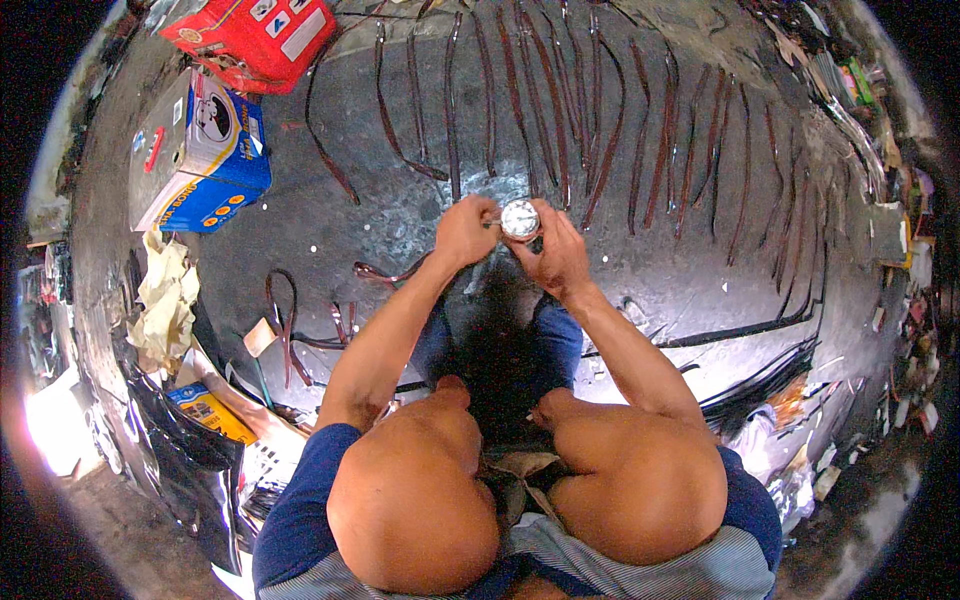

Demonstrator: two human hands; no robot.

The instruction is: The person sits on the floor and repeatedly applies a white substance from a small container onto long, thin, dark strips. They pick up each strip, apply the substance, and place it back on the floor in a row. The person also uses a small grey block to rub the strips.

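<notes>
Right fingers (pixel 556 226) clamped on round silver-faced object (pixel 520 218); left fingers (pixel 483 208): cannot tell (printed blue box (pixel 213 160) nearby).

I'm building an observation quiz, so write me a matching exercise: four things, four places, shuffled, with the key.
Things
1. Small round silver-topped object
2. Bright red box with printed sides
3. Crumpled pale-beige paper
4. Long glossy dark-brown strips

Places
A. At the upper left, beyond the blue-and-white box
B. Spread roughly side by side on the dark grey floor, beyond the hands
C. Between the left hand and right hand
D. At the left, nearer the person than the blue-and-white box

Pairs: 1-C, 2-A, 3-D, 4-B
</notes>
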